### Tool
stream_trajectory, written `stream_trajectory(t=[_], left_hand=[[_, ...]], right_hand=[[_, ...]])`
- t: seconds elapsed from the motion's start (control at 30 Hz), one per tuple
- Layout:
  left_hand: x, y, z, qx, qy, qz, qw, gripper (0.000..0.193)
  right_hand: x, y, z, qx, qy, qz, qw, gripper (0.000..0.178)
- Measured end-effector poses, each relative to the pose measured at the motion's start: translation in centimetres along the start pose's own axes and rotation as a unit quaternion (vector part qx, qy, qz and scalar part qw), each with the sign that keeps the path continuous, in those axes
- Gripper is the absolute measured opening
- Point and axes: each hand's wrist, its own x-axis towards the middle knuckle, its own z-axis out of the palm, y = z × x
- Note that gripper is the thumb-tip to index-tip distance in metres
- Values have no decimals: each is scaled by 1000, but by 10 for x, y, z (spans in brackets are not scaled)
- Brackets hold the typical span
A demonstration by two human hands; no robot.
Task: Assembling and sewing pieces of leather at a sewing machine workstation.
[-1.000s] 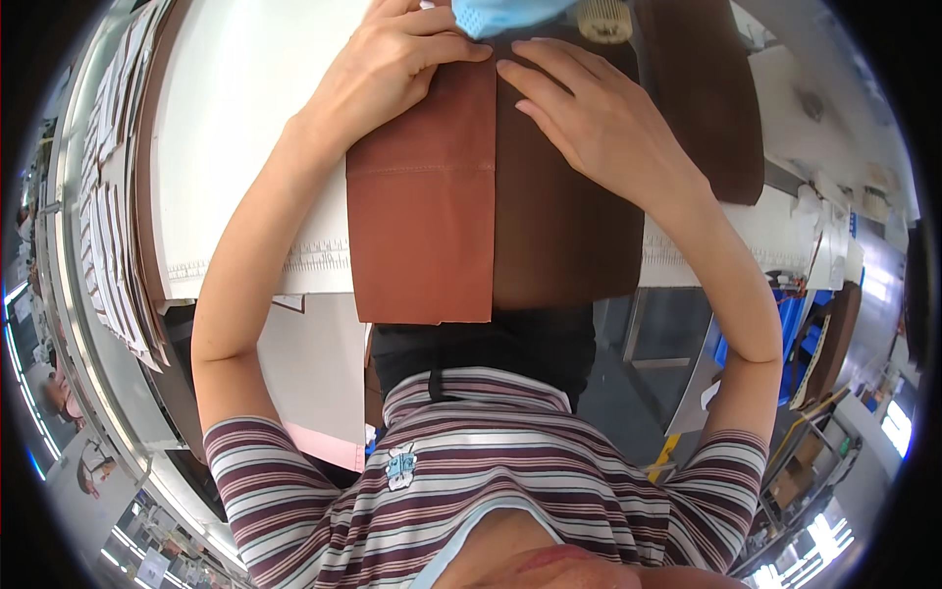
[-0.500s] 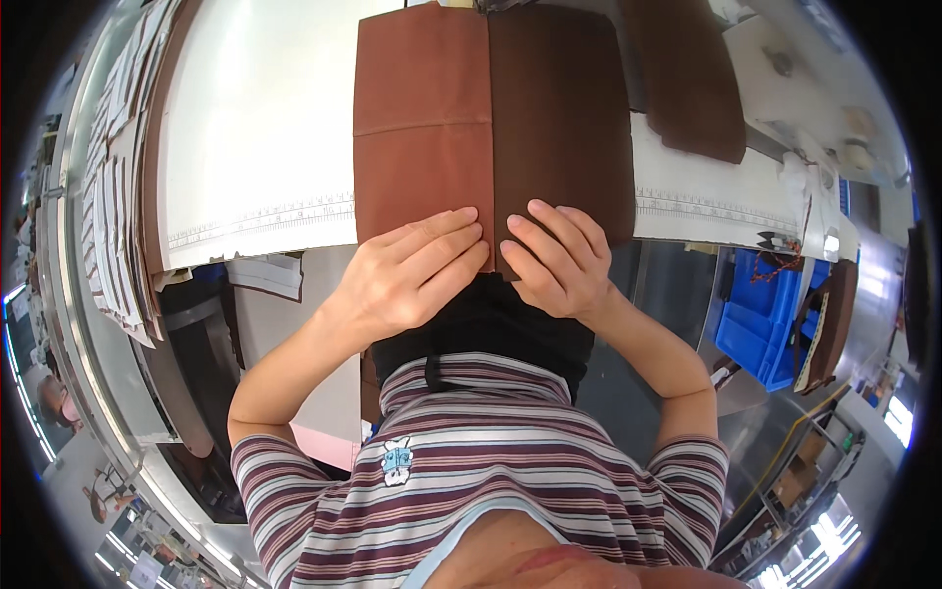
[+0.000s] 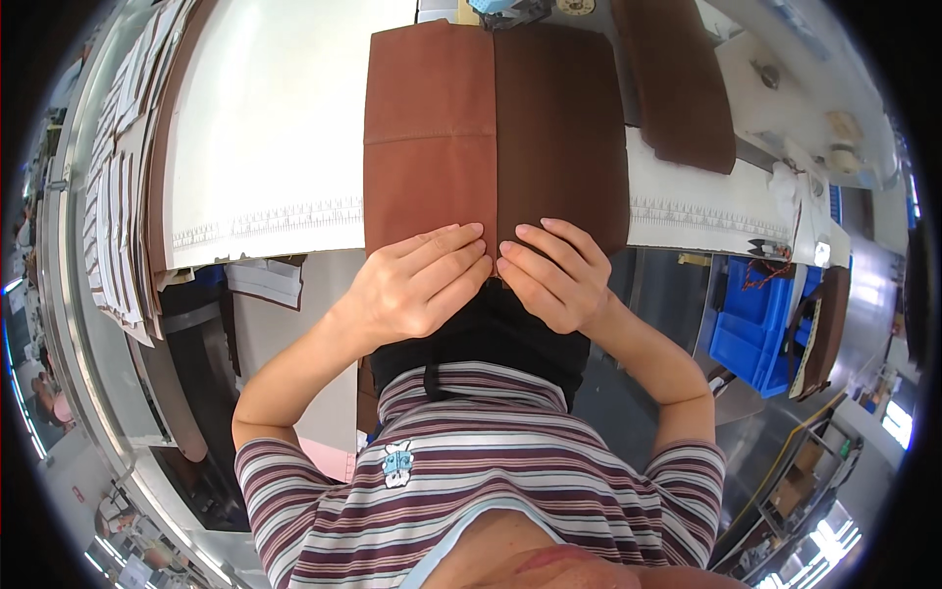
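A two-tone panel, which could be leather or coated fabric, lies over the near edge of the white table. Its left half (image 3: 429, 182) is reddish brown with a crosswise seam, and its right half (image 3: 562, 137) is dark brown. A straight seam joins them down the middle. My left hand (image 3: 417, 285) holds the panel's near edge just left of that seam, fingers together on top. Just right of it, my right hand (image 3: 559, 275) grips the same edge with curled fingers. Both thumbs are hidden. The fingertips of the two hands almost meet at the seam.
The white table (image 3: 265, 128) carries a printed ruler along its front. Stacked brown-edged pieces (image 3: 123, 196) stand at the left. Beyond the panel sits part of a machine (image 3: 510, 12). A dark brown strip (image 3: 677, 88) lies far right, with blue bins (image 3: 756, 329) below the table's right end.
My hands have come slightly closer together at the seam, both still on the panel. The view has shifted a little, so more of the machine beyond the panel shows.
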Motion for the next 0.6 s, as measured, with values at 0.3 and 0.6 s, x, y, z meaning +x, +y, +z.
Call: stream_trajectory(t=[0.3,0.6], left_hand=[[22,-20,-12,-143,-33,-10,989,16],[53,-87,4,6,-51,-49,997,29]], right_hand=[[17,5,-16,9,-58,-27,998,13],[39,11,-24,48,-157,-69,984,10]])
